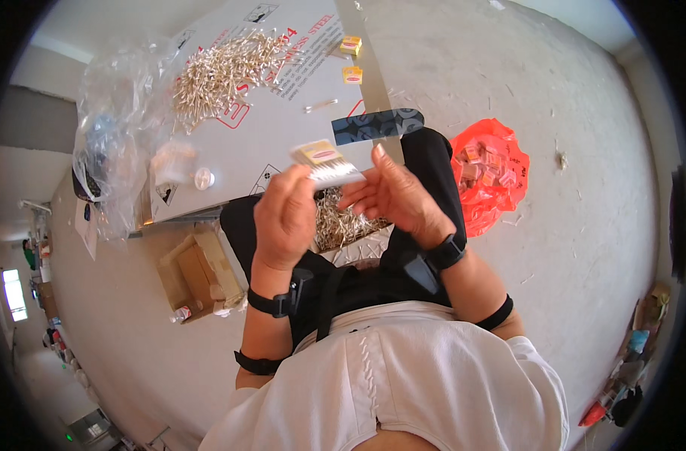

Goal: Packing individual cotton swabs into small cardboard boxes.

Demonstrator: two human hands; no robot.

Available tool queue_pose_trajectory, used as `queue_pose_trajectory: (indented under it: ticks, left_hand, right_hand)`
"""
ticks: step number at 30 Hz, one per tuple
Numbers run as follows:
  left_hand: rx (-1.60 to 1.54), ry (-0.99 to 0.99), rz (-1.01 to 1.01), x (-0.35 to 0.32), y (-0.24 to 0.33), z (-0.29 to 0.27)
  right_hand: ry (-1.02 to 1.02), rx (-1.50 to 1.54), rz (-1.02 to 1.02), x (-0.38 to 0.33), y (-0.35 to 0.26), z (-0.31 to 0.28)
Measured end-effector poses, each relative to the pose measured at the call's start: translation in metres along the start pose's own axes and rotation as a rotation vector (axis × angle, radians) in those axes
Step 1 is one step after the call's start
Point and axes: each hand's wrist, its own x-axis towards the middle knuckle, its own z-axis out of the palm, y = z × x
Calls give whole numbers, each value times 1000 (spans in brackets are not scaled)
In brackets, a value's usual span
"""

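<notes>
A small clear packet of cotton swabs with a yellow label card is held up above my lap. My left hand pinches its left end between thumb and fingers. At the packet's right end, my right hand is open, thumb raised apart from the loosely bent fingers. Its fingertips are close to the packet; whether they touch it I cannot tell. Below the hands, between my legs, a box of loose cotton swabs is partly hidden by them.
A heap of cotton swabs lies on the metal-topped table, with yellow label cards and a dark patterned strip along its right edge. Clear plastic bags hang at left. On the floor are a cardboard box and a red bag of packets.
</notes>
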Motion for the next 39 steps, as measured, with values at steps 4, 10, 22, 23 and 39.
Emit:
queue_pose_trajectory:
  ticks: [4, 10, 22, 23, 39]
  left_hand:
    - [-21, -54, 192, -9, 9, 6]
    - [-517, 112, -424, -4, 22, -4]
    - [-522, -17, -319, 10, 25, 4]
    - [-523, -18, -319, 9, 25, 4]
    - [-521, -46, -287, 10, 24, 10]
  right_hand:
    - [-127, 298, -121, -1, 8, 25]
    - [-49, -173, -366, -4, 10, 24]
    - [-153, -283, -642, -3, 14, 27]
    - [-152, -282, -642, -3, 14, 27]
    - [-152, -275, -686, 1, 21, 30]
